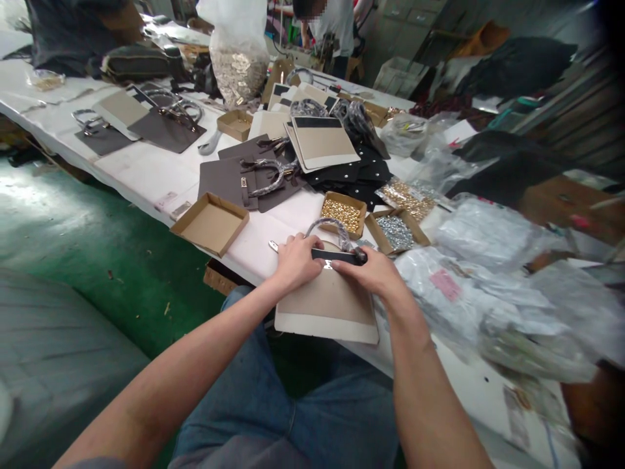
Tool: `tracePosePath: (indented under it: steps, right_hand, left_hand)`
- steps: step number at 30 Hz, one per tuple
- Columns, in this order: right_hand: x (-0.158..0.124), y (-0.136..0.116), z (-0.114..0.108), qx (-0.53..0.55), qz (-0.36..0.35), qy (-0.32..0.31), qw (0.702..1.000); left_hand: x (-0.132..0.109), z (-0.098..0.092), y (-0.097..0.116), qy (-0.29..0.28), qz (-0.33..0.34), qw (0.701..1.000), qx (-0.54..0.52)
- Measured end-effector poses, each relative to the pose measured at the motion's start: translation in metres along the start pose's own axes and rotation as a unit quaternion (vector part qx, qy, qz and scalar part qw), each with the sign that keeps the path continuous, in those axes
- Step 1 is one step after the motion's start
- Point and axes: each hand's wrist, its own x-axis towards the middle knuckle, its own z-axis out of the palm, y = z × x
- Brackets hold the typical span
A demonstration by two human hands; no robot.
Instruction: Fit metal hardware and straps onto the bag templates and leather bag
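A beige bag panel with a pale lower border lies at the table's front edge, partly overhanging it. Along its top runs a dark strip, with a small silvery metal piece at the middle. Behind the strip arches a grey patterned bag handle. My left hand grips the panel's top edge on the left, thumb near the metal piece. On the right, my right hand holds the same edge at the strip's end, its thumb pointing inward. The fingertips behind the panel are partly hidden.
Beyond my hands stand a box of gold-coloured hardware and a box of silver hardware. A shallow cardboard box sits at left. Stacked panels lie further back. Plastic bags crowd the right. A person is behind.
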Motion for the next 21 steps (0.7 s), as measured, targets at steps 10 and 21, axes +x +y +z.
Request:
tracePosePath:
  steps: [10,21]
  right_hand:
    - [0.005,-0.007,-0.002,0.01,-0.01,-0.025,1.0]
    - [-0.026,-0.039,-0.03,0.124,-0.034,0.331,0.935]
  left_hand:
    - [0.002,-0.006,0.008,-0.029,-0.009,0.999,0.015]
    - [-0.002,-0.007,0.008,-0.026,-0.019,0.999,0.009]
